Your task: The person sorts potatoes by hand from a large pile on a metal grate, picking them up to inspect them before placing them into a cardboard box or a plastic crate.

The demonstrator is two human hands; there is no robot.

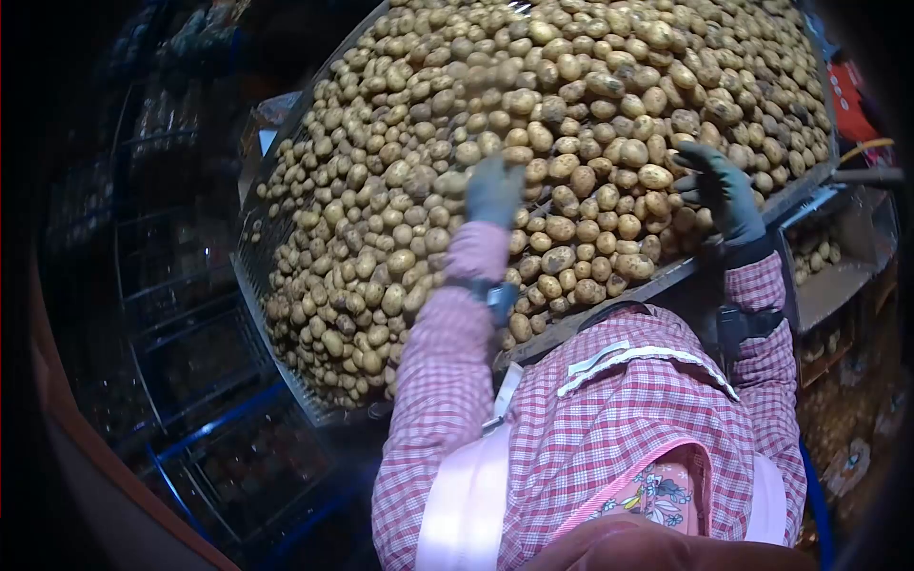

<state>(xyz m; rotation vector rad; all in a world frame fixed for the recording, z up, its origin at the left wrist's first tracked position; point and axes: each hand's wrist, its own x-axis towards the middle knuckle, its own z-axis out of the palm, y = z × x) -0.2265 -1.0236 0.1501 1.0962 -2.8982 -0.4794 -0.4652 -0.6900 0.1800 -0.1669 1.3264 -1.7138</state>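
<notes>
Potatoes (401, 259) beneath left hand (493, 192), right hand (724, 190) half-curled

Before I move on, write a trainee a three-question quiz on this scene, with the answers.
1. Pick one: which looks more blurred, the left hand or the right hand?
2. True or false: both hands are bare.
3. Fill the gap: the large tray is heaped with ____.

Key:
1. The left hand.
2. False; both are gloved.
3. Potatoes.
</notes>
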